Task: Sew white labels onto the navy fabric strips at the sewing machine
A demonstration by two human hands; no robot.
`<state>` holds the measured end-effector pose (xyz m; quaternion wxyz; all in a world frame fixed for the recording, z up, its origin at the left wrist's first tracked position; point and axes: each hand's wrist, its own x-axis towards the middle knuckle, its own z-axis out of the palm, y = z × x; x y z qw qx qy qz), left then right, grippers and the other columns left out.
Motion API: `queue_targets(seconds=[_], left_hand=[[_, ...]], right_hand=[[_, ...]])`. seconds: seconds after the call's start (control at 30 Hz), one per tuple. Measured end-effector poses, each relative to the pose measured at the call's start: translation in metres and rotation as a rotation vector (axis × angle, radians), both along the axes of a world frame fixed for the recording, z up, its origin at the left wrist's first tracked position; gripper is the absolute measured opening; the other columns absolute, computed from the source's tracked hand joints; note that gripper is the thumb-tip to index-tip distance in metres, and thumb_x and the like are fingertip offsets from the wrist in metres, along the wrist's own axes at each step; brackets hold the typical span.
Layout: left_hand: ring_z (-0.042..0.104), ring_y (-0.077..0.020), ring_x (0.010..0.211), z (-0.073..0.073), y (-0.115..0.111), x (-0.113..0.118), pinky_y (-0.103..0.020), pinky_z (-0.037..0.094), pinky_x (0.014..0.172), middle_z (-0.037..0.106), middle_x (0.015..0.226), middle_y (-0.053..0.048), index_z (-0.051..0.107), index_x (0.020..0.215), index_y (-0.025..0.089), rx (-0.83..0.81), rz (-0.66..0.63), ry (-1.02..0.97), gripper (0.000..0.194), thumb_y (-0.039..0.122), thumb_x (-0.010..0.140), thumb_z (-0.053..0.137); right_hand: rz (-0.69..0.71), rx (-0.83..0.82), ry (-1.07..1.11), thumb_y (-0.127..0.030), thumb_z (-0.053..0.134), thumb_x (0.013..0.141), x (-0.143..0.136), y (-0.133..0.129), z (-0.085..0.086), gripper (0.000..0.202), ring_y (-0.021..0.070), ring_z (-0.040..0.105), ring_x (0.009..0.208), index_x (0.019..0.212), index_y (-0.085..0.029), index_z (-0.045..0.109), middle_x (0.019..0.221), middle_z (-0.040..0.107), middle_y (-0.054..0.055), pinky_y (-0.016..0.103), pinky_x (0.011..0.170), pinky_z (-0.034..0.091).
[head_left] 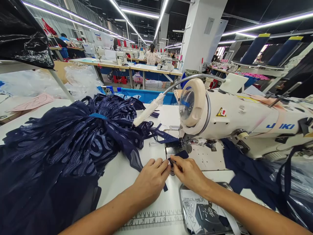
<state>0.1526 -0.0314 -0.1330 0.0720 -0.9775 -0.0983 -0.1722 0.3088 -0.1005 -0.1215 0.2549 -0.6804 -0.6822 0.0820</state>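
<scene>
Fluorescent-lit workshop (pixel 200 32) surrounds a white sewing table (pixel 117 178) bearing a tied navy fabric bundle (pixel 75 140) and a cream JUKI sewing machine (pixel 234 112), near whose needle area (pixel 181 143) the left hand (pixel 152 178) curls its fingers, grip unclear, beside the right hand (pixel 190 173), closed fingertips pinching a small navy fabric piece (pixel 172 160).

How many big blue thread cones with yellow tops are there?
2. Both are at the upper right: the left cone is nearer the pillar, and the right cone is beside it.

Pillar (pixel 202 36), ceiling lights (pixel 140 12) (lit).
</scene>
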Motion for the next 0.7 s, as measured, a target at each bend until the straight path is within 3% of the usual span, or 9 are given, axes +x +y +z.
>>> queue_targets(seconds=[0.3, 0.5, 0.7], left_hand=[[0.046, -0.0208, 0.082, 0.003, -0.002, -0.001, -0.033, 0.037, 0.066, 0.058, 0.107, -0.011, 0.055, 0.104, 0.006, 0.013, 0.005, -0.002, 0.033, 0.003, 0.074, 0.042], [0.047, -0.0215, 0.083, 0.002, -0.001, 0.0, -0.033, 0.037, 0.066, 0.057, 0.108, -0.011, 0.054, 0.106, 0.006, 0.005, 0.0, 0.015, 0.035, 0.003, 0.072, 0.044], [0.047, -0.021, 0.081, 0.004, -0.002, -0.001, -0.033, 0.037, 0.065, 0.058, 0.107, -0.011, 0.054, 0.104, 0.006, 0.02, -0.014, -0.006, 0.034, 0.002, 0.072, 0.043]], right_hand=[[-0.001, -0.027, 0.018, -0.013, 0.037, 0.076, 0.0, -0.002, 0.007, 0.036, 0.0125, 0.048, 0.041, 0.101, -0.009, 0.063, 0.053, 0.061, 0.003, 0.024, 0.049, 0.039], [-0.007, -0.143, 0.223, -0.009, 0.041, 0.071, 0.007, 0.005, 0.014, 0.031, 0.0074, 0.033, 0.043, 0.088, -0.012, 0.066, 0.046, 0.045, -0.005, 0.019, 0.045, 0.03], [-0.011, -0.171, 0.35, -0.009, 0.042, 0.066, 0.012, 0.003, 0.009, 0.027, 0.0062, 0.023, 0.043, 0.077, -0.012, 0.067, 0.044, 0.029, -0.008, 0.019, 0.043, 0.025]])
